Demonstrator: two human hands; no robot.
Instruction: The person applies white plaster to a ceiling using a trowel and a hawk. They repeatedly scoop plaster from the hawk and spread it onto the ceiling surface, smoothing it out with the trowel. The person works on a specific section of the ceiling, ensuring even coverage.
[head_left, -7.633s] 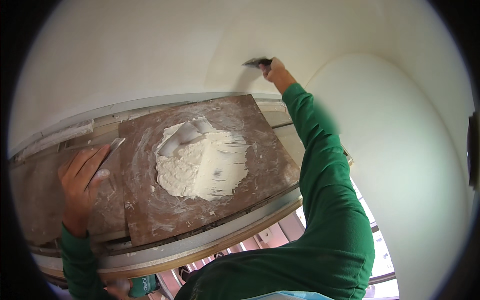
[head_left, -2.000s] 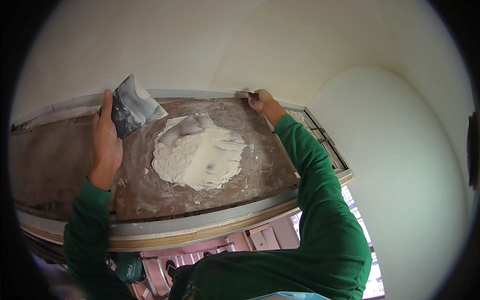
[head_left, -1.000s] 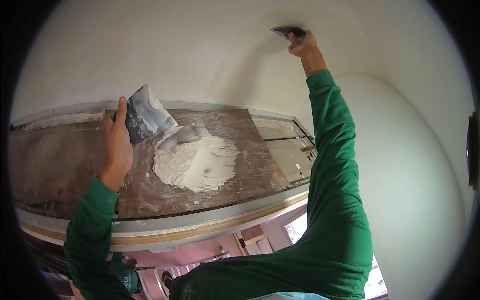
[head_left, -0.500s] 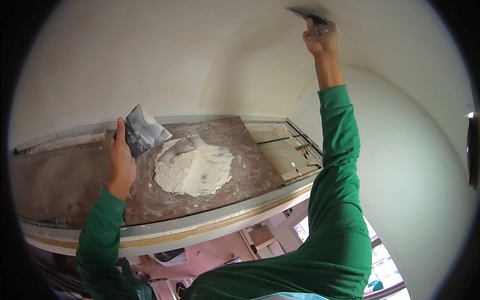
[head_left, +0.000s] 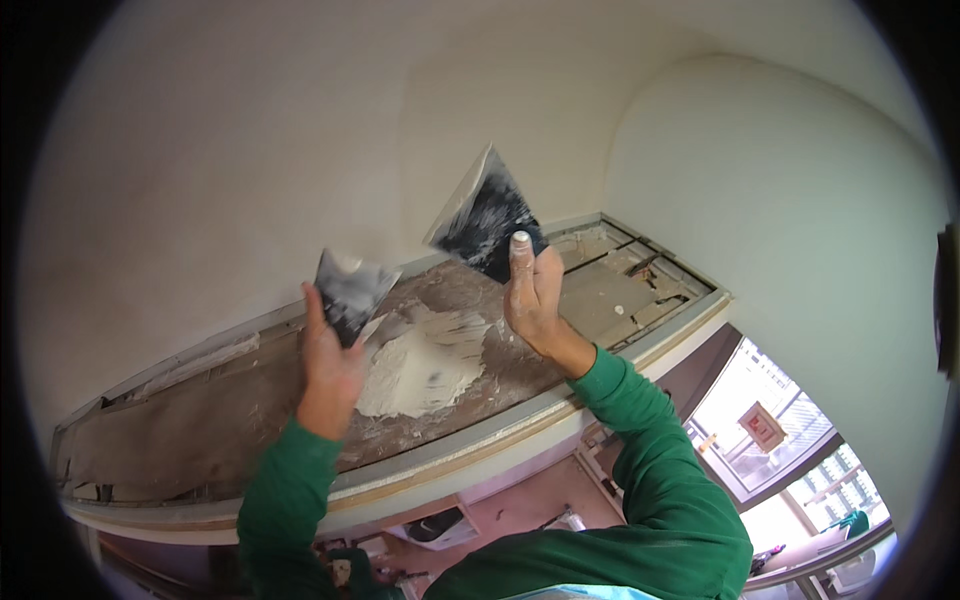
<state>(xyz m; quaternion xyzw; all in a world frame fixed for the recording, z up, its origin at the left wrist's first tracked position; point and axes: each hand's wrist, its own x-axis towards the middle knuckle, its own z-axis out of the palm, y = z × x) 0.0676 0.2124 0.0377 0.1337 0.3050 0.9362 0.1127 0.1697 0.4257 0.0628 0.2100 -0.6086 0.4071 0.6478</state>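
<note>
My left hand (head_left: 332, 372) is closed on a putty knife (head_left: 353, 297), its plaster-smeared blade raised at the left of a white plaster heap (head_left: 422, 378). A wider, dark-bladed knife (head_left: 478, 215) is in my right hand (head_left: 532, 298), lifted above the back part of the ledge, with white plaster along its edge. The heap lies spread on a stained brown board (head_left: 385, 432), partly hidden by my left hand and its blade. The left hand is slightly blurred.
A pale curved wall (head_left: 250, 180) rises behind, meeting a rounded wall (head_left: 770, 190) at the right. The long ledge has a raised rim (head_left: 655, 358) and a recessed right end with dark bars. Below lie a pink floor (head_left: 495, 510) and a bright window (head_left: 750, 400).
My right hand has come down and leftward from high on the wall. My left hand and blade have shifted right and lower. The view has turned, showing more window.
</note>
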